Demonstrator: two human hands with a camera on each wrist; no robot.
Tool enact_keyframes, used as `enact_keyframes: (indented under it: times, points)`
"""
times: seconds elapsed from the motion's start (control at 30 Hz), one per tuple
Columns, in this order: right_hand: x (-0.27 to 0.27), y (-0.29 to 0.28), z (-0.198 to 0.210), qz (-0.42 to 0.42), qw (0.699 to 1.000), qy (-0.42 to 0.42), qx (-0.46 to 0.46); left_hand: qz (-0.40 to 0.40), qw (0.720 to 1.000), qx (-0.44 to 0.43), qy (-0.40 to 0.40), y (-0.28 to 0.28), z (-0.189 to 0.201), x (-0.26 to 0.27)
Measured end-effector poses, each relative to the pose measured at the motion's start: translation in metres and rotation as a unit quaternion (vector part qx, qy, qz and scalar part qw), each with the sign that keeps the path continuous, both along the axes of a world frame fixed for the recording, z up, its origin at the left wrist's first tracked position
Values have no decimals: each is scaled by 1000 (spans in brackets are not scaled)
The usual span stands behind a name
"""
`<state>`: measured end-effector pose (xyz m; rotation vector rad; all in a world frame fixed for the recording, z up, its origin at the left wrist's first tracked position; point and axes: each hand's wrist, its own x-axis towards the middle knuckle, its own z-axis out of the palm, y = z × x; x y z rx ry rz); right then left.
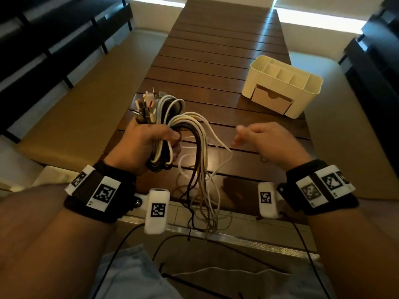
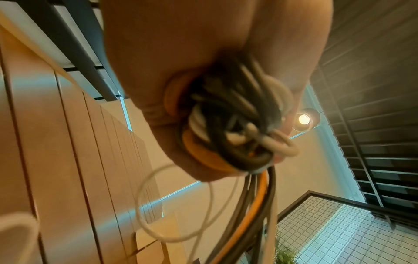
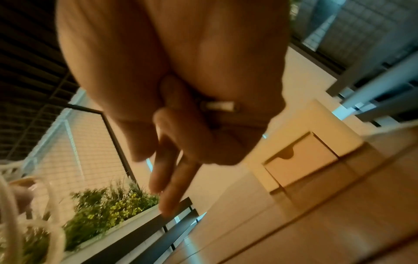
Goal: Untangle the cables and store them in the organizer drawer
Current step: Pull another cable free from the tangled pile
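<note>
My left hand [image 1: 149, 141] grips a tangled bundle of white, black and orange cables [image 1: 172, 117] above the slatted wooden table [image 1: 216, 61]. Plugs stick up past my knuckles, and loose ends [image 1: 203, 190] hang over the near edge. The left wrist view shows the coiled bundle [image 2: 237, 125] in my palm. My right hand [image 1: 265, 139] hovers to the right, apart from the bundle. In the right wrist view two fingers [image 3: 167, 178] point straight, while the others curl round a small white plug [image 3: 220, 106]. The cream organizer [image 1: 252, 66] stands far right, its drawer [image 1: 272, 100] slightly pulled out.
Cushioned benches [image 1: 71, 108] flank the table on both sides. Black wires [image 1: 129, 238] run from my wrist cameras across my lap. A planter with green plants [image 3: 108, 205] and a dark railing lie beyond the table end.
</note>
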<state>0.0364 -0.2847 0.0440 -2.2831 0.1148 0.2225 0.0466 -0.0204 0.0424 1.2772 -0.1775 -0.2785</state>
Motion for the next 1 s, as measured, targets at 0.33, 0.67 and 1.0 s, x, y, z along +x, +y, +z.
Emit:
enact_keyframes:
  times: [0.33,0.67,1.0]
  points:
    - [-15,57,5,153,963,-92,200,-76,997,-2,11,-14,2,-9]
    - [-21,64,0,186,969,-26,163,-16,993,-99,57,-6,1,-3]
    - [-31,75,-6,139,977,-76,146,-5,984,-157,79,-6,-5,-2]
